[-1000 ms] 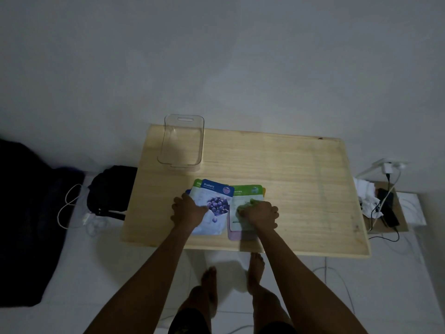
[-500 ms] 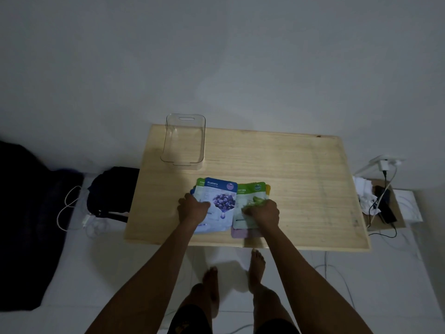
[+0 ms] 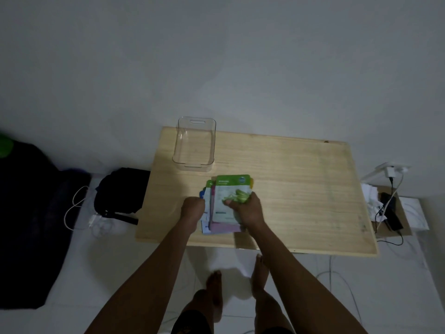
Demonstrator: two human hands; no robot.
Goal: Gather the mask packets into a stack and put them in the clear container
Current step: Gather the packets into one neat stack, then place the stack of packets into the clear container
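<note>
From my feed, nearest the camera were the person's two bare forearms, reaching up over the near edge of the pale wooden desk. The left hand was curled into a loose fist against the left edge of the gathered mask packets, fingers pressed together and tucked; in the dim light I could not tell whether they actually pinched the lower sheets or only pushed at them. The right hand clasped the pile from its right side, thumb laid across the face of the top green-and-white packet and the other fingers wrapped under the edge.

The packets sat overlapped in a rough, uneven stack near the middle of the desk's near edge, a pink packet showing at the bottom and blue and green corners fanned out to the left.

Farther back, the clear rectangular plastic container with a slot handle stood empty at the desk's far left corner, just beyond the stack and apart from it.

Off the desk's left edge a black bag lay on the floor with a white cable beside it. Off the right edge, a white charger and dark cords rested on a low brown board.
</note>
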